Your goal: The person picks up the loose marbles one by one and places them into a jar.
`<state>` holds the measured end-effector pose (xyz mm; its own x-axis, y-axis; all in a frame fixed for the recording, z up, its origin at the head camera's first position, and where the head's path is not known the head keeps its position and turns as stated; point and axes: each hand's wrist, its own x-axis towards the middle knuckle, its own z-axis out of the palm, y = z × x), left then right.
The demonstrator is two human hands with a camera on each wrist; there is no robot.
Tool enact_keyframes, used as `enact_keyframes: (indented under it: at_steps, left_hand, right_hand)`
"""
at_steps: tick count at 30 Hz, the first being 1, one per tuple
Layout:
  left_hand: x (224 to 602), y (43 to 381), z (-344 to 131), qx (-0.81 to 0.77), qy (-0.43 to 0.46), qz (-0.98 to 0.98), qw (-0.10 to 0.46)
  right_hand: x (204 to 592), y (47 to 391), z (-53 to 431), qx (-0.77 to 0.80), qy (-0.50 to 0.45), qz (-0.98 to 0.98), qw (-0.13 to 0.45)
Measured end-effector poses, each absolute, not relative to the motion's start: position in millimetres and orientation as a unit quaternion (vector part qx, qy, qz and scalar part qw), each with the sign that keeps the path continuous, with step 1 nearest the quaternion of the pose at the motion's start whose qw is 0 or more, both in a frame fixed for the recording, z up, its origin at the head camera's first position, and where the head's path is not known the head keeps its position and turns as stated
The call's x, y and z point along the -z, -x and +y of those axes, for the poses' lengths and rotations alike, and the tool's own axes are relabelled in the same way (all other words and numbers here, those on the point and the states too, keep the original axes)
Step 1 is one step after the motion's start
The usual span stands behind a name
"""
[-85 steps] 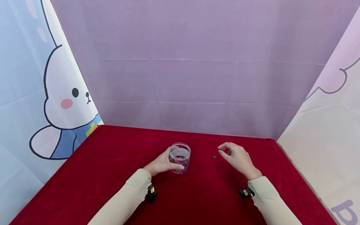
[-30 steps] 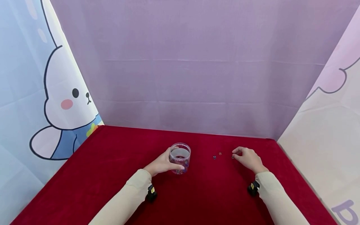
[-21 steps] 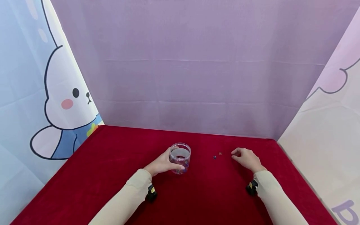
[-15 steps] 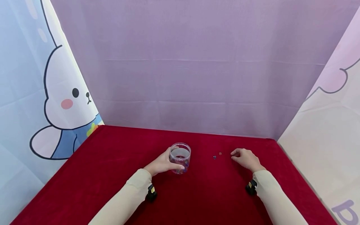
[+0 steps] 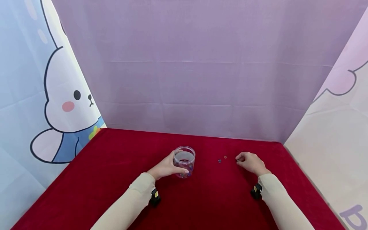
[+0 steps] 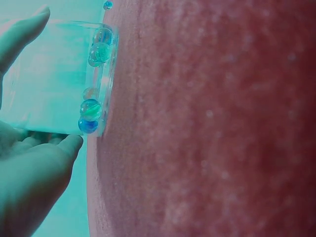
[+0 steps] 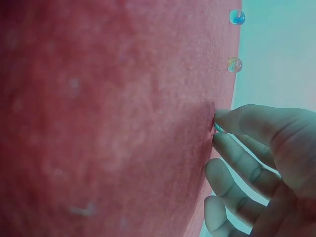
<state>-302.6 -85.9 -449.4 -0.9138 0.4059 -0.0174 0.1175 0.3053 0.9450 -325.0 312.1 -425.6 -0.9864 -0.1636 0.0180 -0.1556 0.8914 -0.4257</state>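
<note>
In the head view my left hand (image 5: 165, 166) grips a clear plastic jar (image 5: 184, 164) standing upright with its mouth open, thumb across the front. Several glass marbles (image 6: 91, 109) lie on the jar's bottom in the left wrist view. Farther right, my right hand (image 5: 251, 163) is low over the cloth. Its thumb and forefinger pinch a marble (image 7: 220, 128), mostly covered by the fingertips in the right wrist view. Between the jar and that hand, a blue marble (image 5: 219, 161) and an orange marble (image 5: 225, 157) lie apart on the cloth.
A red velvety cloth (image 5: 207, 198) covers the table. Behind it hangs a plain purple curtain (image 5: 187, 80). Printed cloths stand at both sides, the left one showing a cartoon rabbit (image 5: 66, 83). Both wrists wear small black cameras (image 5: 155, 198).
My right hand has moved right, leaving the orange marble beside the blue one, and now pinches another marble. Lately it has drifted slightly left. The left hand and jar stay put.
</note>
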Motion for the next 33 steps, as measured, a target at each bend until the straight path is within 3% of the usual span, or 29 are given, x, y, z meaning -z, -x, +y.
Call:
enact_keyframes:
  at_steps: [33]
  left_hand:
    - [442,301,-85,-0.567,-0.164,0.798,0.119]
  right_hand:
    - [409,318,311,0.210,0.090,0.973,-0.005]
